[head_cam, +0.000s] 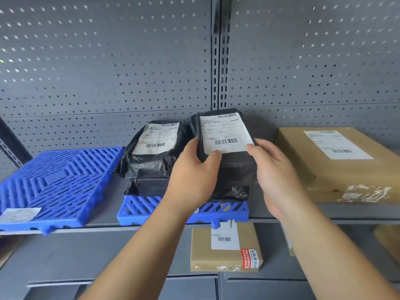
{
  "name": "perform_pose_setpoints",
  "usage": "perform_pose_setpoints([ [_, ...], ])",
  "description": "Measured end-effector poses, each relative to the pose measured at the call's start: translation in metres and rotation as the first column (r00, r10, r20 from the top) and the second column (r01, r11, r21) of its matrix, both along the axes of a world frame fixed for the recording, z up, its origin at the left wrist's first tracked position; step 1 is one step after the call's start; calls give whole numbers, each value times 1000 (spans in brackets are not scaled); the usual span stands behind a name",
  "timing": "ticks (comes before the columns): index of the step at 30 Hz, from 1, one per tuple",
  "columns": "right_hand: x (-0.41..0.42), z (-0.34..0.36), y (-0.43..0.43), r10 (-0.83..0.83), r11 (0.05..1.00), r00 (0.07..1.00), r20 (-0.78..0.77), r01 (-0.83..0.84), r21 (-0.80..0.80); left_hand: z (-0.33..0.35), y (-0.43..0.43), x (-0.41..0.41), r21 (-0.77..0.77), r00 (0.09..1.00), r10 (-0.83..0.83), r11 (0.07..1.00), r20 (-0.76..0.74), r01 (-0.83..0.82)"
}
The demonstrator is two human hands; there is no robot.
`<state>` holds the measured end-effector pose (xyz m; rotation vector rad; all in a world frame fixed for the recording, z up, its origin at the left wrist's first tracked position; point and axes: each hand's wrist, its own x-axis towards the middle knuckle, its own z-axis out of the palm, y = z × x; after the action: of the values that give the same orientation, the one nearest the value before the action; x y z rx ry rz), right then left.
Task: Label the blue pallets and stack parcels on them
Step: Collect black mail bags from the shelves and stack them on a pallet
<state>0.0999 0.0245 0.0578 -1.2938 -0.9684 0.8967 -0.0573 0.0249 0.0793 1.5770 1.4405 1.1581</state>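
Clasped at both sides by left hand (192, 169) and right hand (276, 169), black plastic-wrapped parcel (234, 167) tilted over bagged parcels (151, 161) on blue slatted plastic pallet (142, 210); liable to slide off slick, lumpy stack if released askew.

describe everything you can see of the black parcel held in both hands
The black parcel is a boxy package in wrinkled black plastic film, with a white shipping label bearing two barcodes on its upturned face. It tilts toward the camera above the loaded blue pallet, beside another black bagged parcel. The left hand and right hand grip its sides, thumbs on the label's lower corners.
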Motion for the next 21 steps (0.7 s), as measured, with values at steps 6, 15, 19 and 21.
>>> perform_pose_setpoints([
  [6,4,-11,18,98,993,994,54,-94,-70,1,12,7,29,965,21,999,-260,-14],
  [15,20,-14,21,126,990,987,97,-120,-68,-3,4,20,216,920,91,976,-381,-8],
  [19,28,-7,16,135,991,972,191,-132,-30,-1,0,26,228,919,114,973,-377,-27],
  [21,32,-5,11,128,991,960,249,-130,-8,0,-4,30,248,910,127,968,-395,-27],
])
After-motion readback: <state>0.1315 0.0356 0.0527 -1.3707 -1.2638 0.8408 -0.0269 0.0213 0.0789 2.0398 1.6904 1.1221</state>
